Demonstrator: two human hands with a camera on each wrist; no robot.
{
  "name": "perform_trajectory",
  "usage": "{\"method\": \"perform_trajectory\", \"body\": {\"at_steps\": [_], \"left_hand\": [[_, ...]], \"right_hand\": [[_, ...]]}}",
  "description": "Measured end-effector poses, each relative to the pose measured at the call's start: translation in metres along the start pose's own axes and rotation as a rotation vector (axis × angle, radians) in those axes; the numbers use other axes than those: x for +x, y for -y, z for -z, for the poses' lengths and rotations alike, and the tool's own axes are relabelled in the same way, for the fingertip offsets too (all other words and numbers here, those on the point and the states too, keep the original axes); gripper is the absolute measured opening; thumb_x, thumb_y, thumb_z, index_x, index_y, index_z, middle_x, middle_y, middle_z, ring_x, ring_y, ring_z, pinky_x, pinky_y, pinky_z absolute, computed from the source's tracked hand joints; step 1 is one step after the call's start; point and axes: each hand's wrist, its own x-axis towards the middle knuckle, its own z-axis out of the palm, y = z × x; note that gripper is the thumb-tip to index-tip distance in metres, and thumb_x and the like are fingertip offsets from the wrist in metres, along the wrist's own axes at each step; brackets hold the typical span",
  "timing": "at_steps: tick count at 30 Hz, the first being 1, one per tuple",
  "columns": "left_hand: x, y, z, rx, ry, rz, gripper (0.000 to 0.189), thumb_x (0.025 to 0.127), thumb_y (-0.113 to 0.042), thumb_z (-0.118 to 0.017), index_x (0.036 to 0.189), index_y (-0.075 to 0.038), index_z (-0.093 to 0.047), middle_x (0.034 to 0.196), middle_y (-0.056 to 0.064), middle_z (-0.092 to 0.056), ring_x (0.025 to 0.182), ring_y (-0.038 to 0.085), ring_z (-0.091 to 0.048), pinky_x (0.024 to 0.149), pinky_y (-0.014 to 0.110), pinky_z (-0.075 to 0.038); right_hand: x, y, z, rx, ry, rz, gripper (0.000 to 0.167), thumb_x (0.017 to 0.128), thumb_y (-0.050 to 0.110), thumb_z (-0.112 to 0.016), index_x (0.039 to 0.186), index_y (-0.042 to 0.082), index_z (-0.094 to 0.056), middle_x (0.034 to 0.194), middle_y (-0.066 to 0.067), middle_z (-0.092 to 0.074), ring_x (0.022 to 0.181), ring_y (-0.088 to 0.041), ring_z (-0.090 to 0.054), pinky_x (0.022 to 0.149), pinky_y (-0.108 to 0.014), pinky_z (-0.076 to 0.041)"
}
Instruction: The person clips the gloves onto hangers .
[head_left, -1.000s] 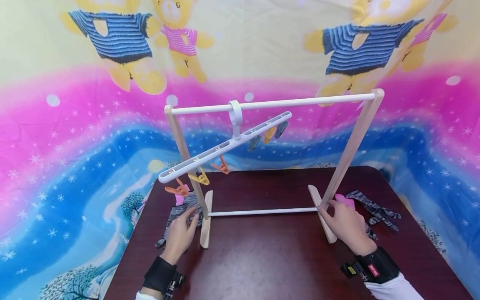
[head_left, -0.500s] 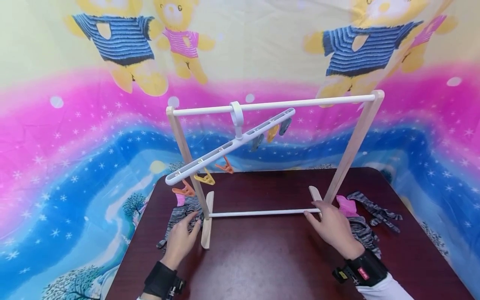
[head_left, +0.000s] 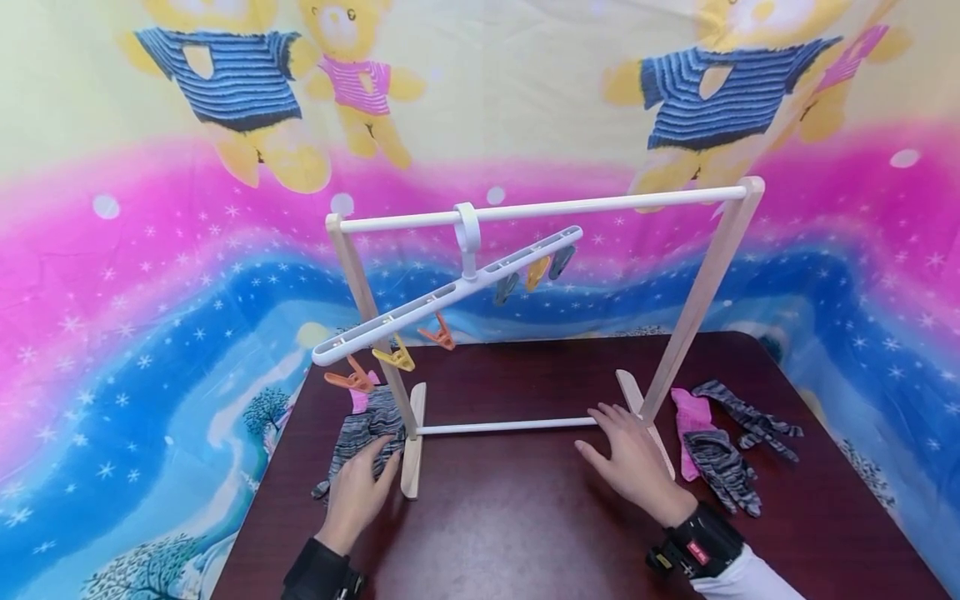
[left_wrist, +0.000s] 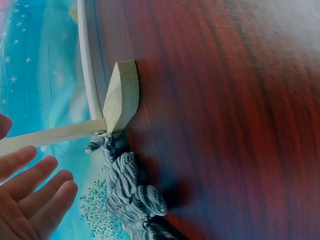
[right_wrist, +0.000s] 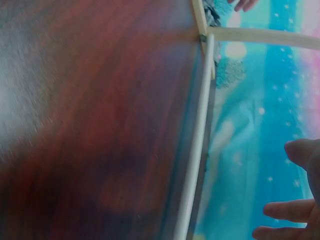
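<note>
A small wooden drying rack (head_left: 695, 308) with white bars stands on the table. From its top bar hangs a white clip hanger (head_left: 420, 310), slanted in view, with orange, yellow and grey clips. My left hand (head_left: 355, 497), fingers spread and holding nothing, is beside the rack's left foot (head_left: 412, 467), near a grey-striped knit glove (head_left: 382, 408). My right hand (head_left: 632, 458) is over the right end of the lower white bar (head_left: 510, 426), fingers extended. It partly covers the right foot. In the right wrist view its fingers (right_wrist: 287, 211) appear apart from the bar.
Right of the rack lie grey-striped knit pieces (head_left: 722, 467), seemingly gloves, with a pink part (head_left: 692, 414). The dark red wooden table (head_left: 495, 517) has a rounded far right corner. A printed bear cloth (head_left: 510, 100) hangs behind and along both sides.
My right hand has moved left from the rack's right upright to over the lower bar, uncovering the pink and striped pieces. My left hand has barely shifted; the rack stays in place.
</note>
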Motion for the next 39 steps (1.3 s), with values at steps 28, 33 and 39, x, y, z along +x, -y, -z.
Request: {"method": "perform_trajectory", "body": {"at_steps": [28,33,39], "left_hand": [[-0.008,0.026,0.012,0.078,0.065,0.149,0.047,0.1,-0.028,-0.061,0.138,-0.002,-0.058,0.141,0.024,-0.059,0.126,0.043,-0.06,0.1,0.061,-0.049],[-0.007,0.029,0.014,0.068,0.074,0.169,0.047,0.1,-0.026,-0.06,0.139,0.0,-0.056,0.143,0.026,-0.056,0.131,0.044,-0.056,0.106,0.06,-0.045],[-0.006,0.033,0.014,0.095,0.107,0.198,0.052,0.1,-0.028,-0.06,0.142,0.002,-0.052,0.146,0.029,-0.052,0.135,0.046,-0.051,0.107,0.062,-0.043]], "right_hand": [[-0.008,0.04,-0.035,0.048,0.14,0.09,0.061,0.091,0.046,-0.069,0.137,0.006,-0.061,0.144,-0.018,-0.058,0.138,-0.04,-0.05,0.114,-0.06,-0.036],[-0.009,0.051,-0.035,0.064,0.204,0.086,0.062,0.093,0.047,-0.068,0.14,0.008,-0.059,0.146,-0.017,-0.057,0.14,-0.04,-0.048,0.116,-0.059,-0.035],[-0.01,0.059,-0.041,0.057,0.219,0.102,0.062,0.092,0.049,-0.068,0.139,0.009,-0.06,0.145,-0.015,-0.058,0.139,-0.038,-0.05,0.116,-0.057,-0.036]]}}
